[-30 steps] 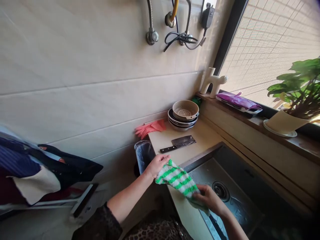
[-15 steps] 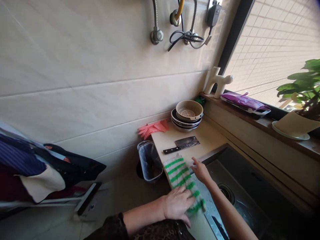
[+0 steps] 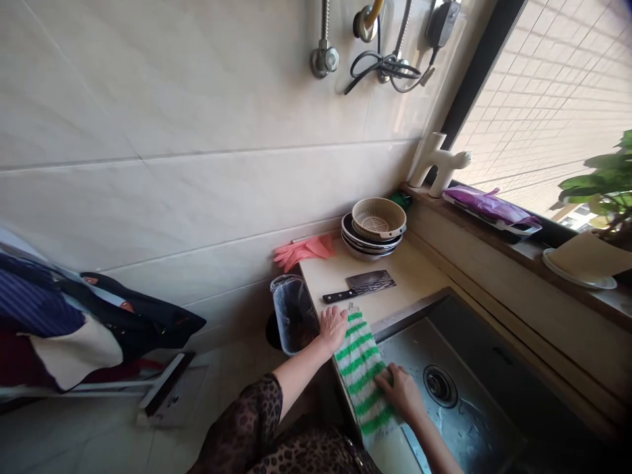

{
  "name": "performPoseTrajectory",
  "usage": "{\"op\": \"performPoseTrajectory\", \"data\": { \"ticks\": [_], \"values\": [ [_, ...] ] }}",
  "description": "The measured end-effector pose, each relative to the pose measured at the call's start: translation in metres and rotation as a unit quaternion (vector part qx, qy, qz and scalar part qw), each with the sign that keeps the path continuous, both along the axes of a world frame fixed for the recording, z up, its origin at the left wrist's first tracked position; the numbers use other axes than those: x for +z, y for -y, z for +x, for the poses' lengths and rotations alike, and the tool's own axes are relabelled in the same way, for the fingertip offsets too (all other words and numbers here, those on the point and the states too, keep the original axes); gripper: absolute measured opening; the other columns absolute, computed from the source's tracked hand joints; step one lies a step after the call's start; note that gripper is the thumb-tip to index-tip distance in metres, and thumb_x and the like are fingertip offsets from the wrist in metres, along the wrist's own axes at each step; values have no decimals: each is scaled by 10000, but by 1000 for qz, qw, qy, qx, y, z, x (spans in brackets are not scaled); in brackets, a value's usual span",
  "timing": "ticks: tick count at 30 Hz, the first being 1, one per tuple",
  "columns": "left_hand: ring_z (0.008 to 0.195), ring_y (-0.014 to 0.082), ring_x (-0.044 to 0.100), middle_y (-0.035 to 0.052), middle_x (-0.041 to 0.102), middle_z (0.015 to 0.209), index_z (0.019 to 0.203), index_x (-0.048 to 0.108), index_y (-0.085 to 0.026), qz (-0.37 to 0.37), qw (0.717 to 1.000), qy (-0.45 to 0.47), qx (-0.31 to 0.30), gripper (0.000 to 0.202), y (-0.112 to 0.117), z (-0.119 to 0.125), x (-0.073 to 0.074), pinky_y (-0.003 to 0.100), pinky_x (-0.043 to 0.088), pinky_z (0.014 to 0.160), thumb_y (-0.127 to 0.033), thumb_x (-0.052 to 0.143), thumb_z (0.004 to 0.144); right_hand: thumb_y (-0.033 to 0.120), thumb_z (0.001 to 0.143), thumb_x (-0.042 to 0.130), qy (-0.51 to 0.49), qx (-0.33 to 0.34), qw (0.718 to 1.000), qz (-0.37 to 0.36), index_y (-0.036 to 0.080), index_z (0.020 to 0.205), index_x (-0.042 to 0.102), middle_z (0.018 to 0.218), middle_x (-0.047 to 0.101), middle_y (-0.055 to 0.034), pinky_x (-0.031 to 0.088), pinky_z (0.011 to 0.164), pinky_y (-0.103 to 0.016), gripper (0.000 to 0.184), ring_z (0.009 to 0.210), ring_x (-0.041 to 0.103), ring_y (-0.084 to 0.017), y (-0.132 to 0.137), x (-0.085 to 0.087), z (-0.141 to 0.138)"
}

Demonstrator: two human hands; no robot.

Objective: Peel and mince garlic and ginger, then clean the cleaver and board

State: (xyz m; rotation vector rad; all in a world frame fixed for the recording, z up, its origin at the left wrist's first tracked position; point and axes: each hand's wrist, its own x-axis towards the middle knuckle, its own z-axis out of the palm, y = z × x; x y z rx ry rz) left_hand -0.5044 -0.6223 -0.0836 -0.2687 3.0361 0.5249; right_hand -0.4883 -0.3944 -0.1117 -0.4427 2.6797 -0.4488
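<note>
Evidently soft, light thing: green-and-white striped cloth (image 3: 363,368) lay spread on tabletop (image 3: 415,270) beside sink (image 3: 419,315), knife (image 3: 363,284) at cloth's 12 o'clock, sink at 3. Left hand (image 3: 334,326) touched cloth at 10 o'clock, fingers bent; right hand (image 3: 401,390) at 4 o'clock, fingers curled near border. Whether either truly pinched fabric, couldn't tell. Judged it limp, unbreakable, nubby enough not to slip; corners between thumb and fingertips seemed best hold, middle likely to sag.
</note>
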Motion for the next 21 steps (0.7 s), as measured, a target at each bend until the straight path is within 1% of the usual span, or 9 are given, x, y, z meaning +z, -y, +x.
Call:
{"op": "performPoseTrajectory", "data": {
  "ticks": [3,6,8,10,12,14,16,19,21],
  "values": [
    [976,258,557,91,632,951,1005,659,-209,-4,999,-1,-37,245,-3,-11,3,405,393,846,-199,433,914,241,852,503,11,-12,1000,-17,182,796,579,778,687,-66,371,629,-255,112,770,642,-214,1,7,5],
    [1040,253,498,77,597,1026,980,653,-232,-22,998,-18,-62,277,-4,-26,13,409,373,868,-219,381,933,253,882,447,60,-14,994,-89,176,749,573,731,677,-54,378,599,-241,199,713,630,-188,11,10,12],
    [1078,260,453,87,563,1077,989,643,-229,-36,997,-25,-67,297,-3,-36,20,421,358,883,-219,350,940,258,893,428,67,-22,994,-82,153,847,596,781,687,-73,403,619,-248,203,756,644,-201,18,11,17],
    [1117,260,412,89,522,1149,1050,617,-243,-47,996,-29,-71,310,2,-45,27,423,341,906,-209,327,945,228,880,436,24,-39,999,-15,133,1065,576,920,688,-113,431,653,-279,251,819,658,-234,19,13,19],
    [1157,257,375,90,470,1230,1147,563,-261,-55,996,-31,-66,339,10,-52,32,430,314,942,-186,300,946,208,865,436,-51,-47,997,42,151,1252,490,1093,642,-154,462,703,-325,395,900,654,-271,15,16,19],
    [1172,271,364,113,449,1250,1188,532,-243,-62,997,-18,-52,355,22,-58,33,460,292,961,-156,299,934,196,863,411,-115,-22,992,39,189,1305,463,1223,579,-156,475,809,-361,445,1012,621,-283,12,20,16],
    [1141,294,399,139,484,1193,1156,550,-209,-64,997,16,-42,325,33,-65,30,497,302,945,-138,361,902,161,848,404,-154,37,987,-8,218,1302,482,1319,527,-126,429,955,-374,464,1175,531,-274,15,24,8],
    [1090,304,453,139,528,1139,1124,570,-201,-58,995,70,-47,302,43,-75,20,509,340,911,-148,485,839,128,836,405,-169,114,977,-56,231,1340,460,1457,409,-84,347,1059,-415,517,1359,326,-263,39,26,-8],
    [1107,302,453,130,521,1175,1129,570,-214,-56,993,88,-56,305,46,-81,14,489,353,911,-191,530,827,151,854,410,-152,140,977,-49,227,1378,421,1500,345,-82,320,1072,-466,530,1396,245,-271,61,23,-18]
  ]
}}
